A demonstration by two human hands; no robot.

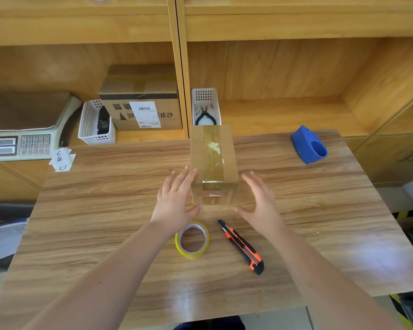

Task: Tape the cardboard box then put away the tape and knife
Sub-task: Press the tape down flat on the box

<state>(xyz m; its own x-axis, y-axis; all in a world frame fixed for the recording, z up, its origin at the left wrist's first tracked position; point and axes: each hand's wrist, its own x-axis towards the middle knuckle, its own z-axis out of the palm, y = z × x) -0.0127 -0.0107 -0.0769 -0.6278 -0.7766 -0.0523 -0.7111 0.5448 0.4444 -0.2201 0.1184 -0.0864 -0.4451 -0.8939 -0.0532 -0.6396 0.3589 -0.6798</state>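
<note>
A small cardboard box [214,160] stands in the middle of the wooden table [105,210], with clear tape running along its top seam and down its near face. My left hand [177,201] is open, fingers spread, close against the box's left near corner. My right hand [260,201] is open just right of the box, holding nothing. A yellowish tape roll [192,239] lies flat on the table below my left hand. An orange and black utility knife [242,247] lies beside it, under my right wrist.
A blue tape dispenser [309,145] sits at the table's far right. On the shelf behind stand two white baskets, one [93,125] left and one [206,106] holding pliers, a labelled carton [141,108], and a scale [19,139]. Paper slips [62,159] lie at far left.
</note>
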